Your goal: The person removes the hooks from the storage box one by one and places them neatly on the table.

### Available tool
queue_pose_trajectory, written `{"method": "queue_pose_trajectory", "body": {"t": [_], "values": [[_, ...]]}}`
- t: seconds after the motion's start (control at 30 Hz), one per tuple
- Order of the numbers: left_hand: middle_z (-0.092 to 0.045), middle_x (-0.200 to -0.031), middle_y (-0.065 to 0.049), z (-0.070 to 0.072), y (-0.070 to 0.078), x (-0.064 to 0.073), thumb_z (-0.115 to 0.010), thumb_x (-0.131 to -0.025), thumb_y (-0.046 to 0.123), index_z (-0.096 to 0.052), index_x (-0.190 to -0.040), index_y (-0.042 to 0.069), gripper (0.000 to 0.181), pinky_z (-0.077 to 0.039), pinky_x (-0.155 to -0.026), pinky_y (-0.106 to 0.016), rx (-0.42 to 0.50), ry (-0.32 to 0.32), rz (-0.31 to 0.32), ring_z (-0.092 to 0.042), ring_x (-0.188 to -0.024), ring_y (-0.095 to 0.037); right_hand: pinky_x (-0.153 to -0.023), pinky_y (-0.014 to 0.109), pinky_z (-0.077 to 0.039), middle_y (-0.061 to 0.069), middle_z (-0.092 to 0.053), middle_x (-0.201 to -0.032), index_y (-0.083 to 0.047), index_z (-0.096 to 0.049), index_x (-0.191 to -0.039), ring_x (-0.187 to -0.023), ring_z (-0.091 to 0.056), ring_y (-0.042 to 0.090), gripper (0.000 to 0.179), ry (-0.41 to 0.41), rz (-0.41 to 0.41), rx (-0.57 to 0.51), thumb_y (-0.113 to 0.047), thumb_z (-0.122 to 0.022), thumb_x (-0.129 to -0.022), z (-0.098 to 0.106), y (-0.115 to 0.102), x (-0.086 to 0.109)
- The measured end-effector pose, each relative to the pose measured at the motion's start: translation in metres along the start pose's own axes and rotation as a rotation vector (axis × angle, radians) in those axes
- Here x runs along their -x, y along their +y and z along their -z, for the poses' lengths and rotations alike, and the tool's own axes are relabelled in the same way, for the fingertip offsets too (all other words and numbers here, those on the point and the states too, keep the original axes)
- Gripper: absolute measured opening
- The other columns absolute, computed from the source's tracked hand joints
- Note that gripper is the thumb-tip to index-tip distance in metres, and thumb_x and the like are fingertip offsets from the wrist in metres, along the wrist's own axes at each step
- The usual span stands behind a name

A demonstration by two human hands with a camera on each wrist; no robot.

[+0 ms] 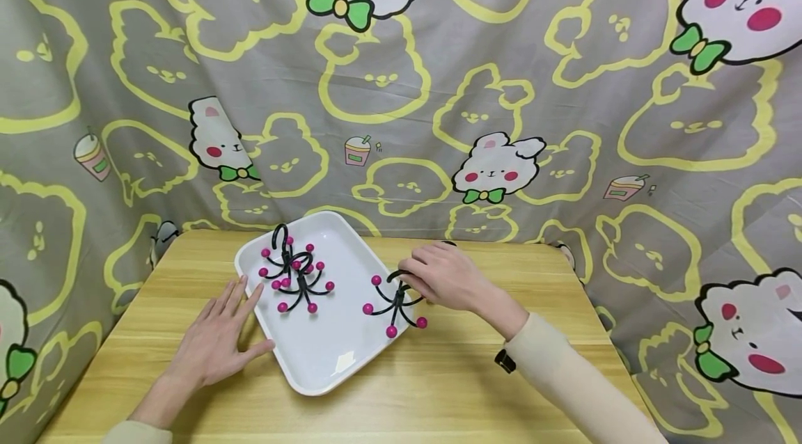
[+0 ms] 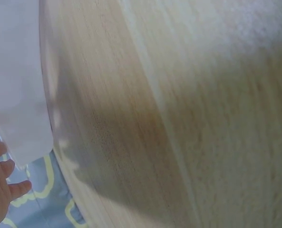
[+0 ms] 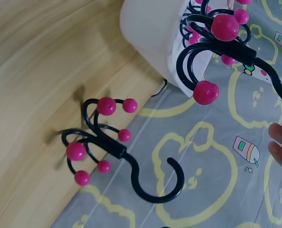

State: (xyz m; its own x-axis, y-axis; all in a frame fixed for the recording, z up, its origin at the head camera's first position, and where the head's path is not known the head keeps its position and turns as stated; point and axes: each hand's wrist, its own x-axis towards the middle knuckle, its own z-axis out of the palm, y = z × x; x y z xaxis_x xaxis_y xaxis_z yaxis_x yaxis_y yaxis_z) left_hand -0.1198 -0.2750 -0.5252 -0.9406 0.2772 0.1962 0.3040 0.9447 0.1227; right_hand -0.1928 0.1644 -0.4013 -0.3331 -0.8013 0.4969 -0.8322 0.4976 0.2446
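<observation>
My right hand (image 1: 443,275) holds a black hook hanger (image 1: 399,299) by its curved hook, over the right rim of a white tray (image 1: 338,353). This hanger has curled arms tipped with pink balls, which hang downward. My left hand (image 1: 216,336), fingers spread, rests against the tray's left rim. Inside the tray, two like hangers (image 1: 302,282) stand close together at the left side, their arms overlapping. Another hanger (image 3: 102,142) stands on the table in the right wrist view, hook up; in the head view my right hand mostly hides it.
The tray lies at an angle on a light wooden table (image 1: 501,388). A grey curtain (image 1: 401,117) with yellow outlines and white cartoon animals hangs behind the table and along its sides. A small black device (image 1: 505,360) sits at my right sleeve.
</observation>
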Motion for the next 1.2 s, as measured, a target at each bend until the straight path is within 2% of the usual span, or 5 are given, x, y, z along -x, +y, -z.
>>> {"method": "queue_pose_trajectory", "body": {"t": [0.17, 0.43, 0.7, 0.97, 1.2], "values": [[-0.025, -0.173, -0.026, 0.000, 0.000, 0.000, -0.068, -0.087, 0.074, -0.031, -0.167, 0.011, 0.108, -0.035, -0.120, -0.074, 0.005, -0.008, 0.002, -0.032, -0.157, -0.051, -0.078, 0.030, -0.060, -0.008, -0.067, -0.086, -0.020, -0.071, -0.107, -0.079, -0.067, 0.012, 0.011, -0.023, -0.013, -0.021, -0.029, -0.071, -0.100, 0.006, 0.003, 0.011], [-0.025, -0.173, -0.027, 0.000, 0.000, 0.000, -0.067, -0.087, 0.075, -0.030, -0.167, 0.012, 0.109, -0.035, -0.121, -0.074, 0.001, -0.008, 0.008, -0.032, -0.156, -0.051, -0.064, 0.025, -0.051, -0.007, -0.063, -0.083, -0.019, -0.072, -0.107, -0.070, -0.058, 0.009, 0.022, 0.011, -0.022, -0.012, -0.035, -0.057, -0.109, 0.012, 0.009, 0.033], [-0.025, -0.173, -0.027, -0.001, -0.001, 0.000, -0.067, -0.087, 0.076, -0.030, -0.167, 0.012, 0.109, -0.035, -0.120, -0.074, -0.003, -0.009, 0.007, -0.033, -0.156, -0.051, -0.068, 0.030, -0.058, -0.006, -0.064, -0.083, -0.017, -0.072, -0.107, -0.069, -0.060, 0.009, 0.026, 0.026, -0.045, -0.016, -0.034, -0.053, -0.111, 0.019, 0.017, 0.052], [-0.025, -0.173, -0.027, -0.001, -0.001, 0.001, -0.067, -0.087, 0.075, -0.030, -0.167, 0.012, 0.109, -0.035, -0.121, -0.074, 0.000, -0.008, 0.010, -0.032, -0.156, -0.052, -0.060, 0.025, -0.046, -0.006, -0.056, -0.076, -0.015, -0.073, -0.107, -0.065, -0.048, 0.007, 0.016, 0.031, -0.077, -0.021, -0.028, -0.064, -0.106, 0.027, 0.025, 0.068], [-0.026, -0.173, -0.027, -0.002, -0.001, 0.001, -0.067, -0.087, 0.075, -0.031, -0.167, 0.012, 0.109, -0.035, -0.120, -0.074, -0.002, -0.002, 0.008, -0.033, -0.156, -0.052, -0.058, 0.024, -0.041, -0.006, -0.052, -0.075, -0.014, -0.074, -0.105, -0.063, -0.042, 0.007, 0.044, 0.028, -0.117, 0.010, -0.040, -0.040, -0.114, 0.030, 0.032, 0.083]]}}
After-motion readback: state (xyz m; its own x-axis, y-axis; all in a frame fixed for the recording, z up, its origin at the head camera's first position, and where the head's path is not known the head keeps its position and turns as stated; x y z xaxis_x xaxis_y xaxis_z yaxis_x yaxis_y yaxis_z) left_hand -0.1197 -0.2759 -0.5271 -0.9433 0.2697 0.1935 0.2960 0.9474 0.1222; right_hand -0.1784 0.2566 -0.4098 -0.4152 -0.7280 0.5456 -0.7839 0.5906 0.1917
